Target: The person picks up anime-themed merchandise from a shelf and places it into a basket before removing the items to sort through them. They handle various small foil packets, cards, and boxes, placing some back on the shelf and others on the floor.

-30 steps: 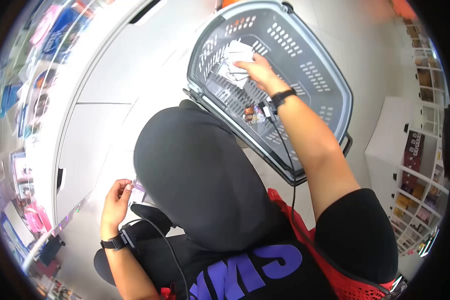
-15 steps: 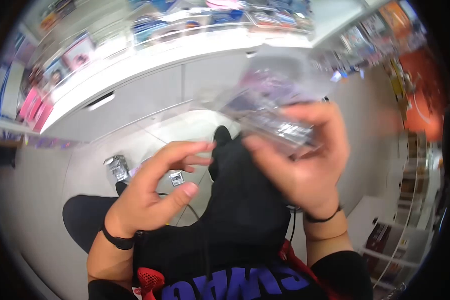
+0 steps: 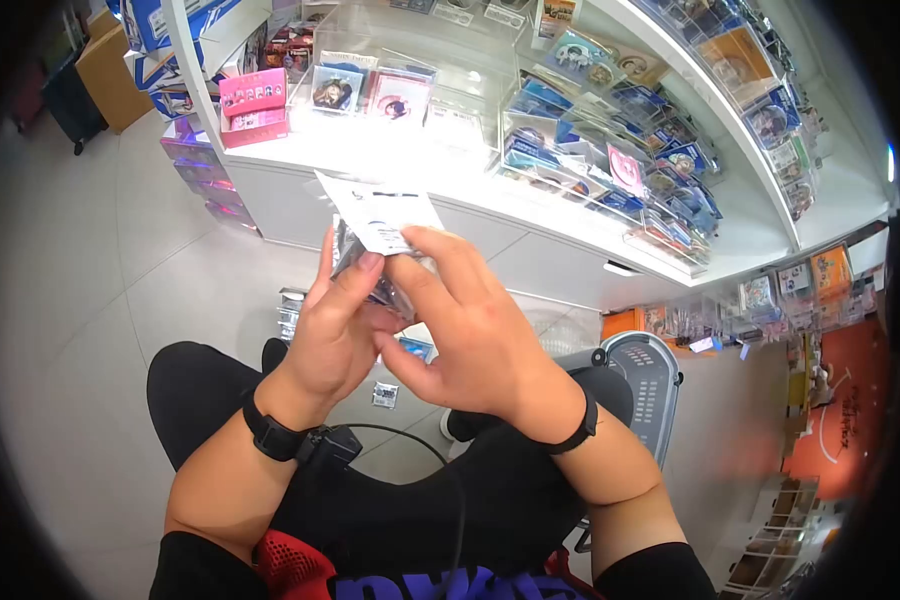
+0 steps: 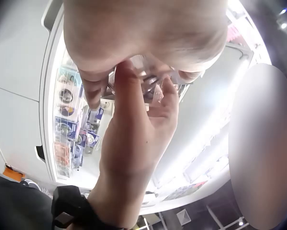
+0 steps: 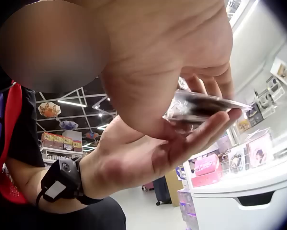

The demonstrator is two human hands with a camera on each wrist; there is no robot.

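In front of the shelf unit, both hands hold a flat plastic-wrapped packet [image 5: 203, 108] with a shiny silver and dark surface. Over it, a white printed sheet [image 3: 385, 212] sticks up past the fingertips. My left hand [image 3: 325, 340] grips the packet from the left, its thumb on the near face and its fingers behind. From the right, my right hand [image 3: 480, 335] pinches it, forefinger near the sheet's lower edge and thumb beneath. The left wrist view shows the packet [image 4: 146, 86] partly hidden between both hands.
A white display counter [image 3: 370, 165] with acrylic bins of packaged goods [image 3: 610, 150] and a pink box [image 3: 253, 105] runs ahead. A grey basket [image 3: 660, 385] stands at the right knee. Small silver packets [image 3: 384, 395] lie on the floor.
The right hand has left the white papers in the basket and brought a clear packet over the lap. The left hand has come up from low on the left and now holds it too.
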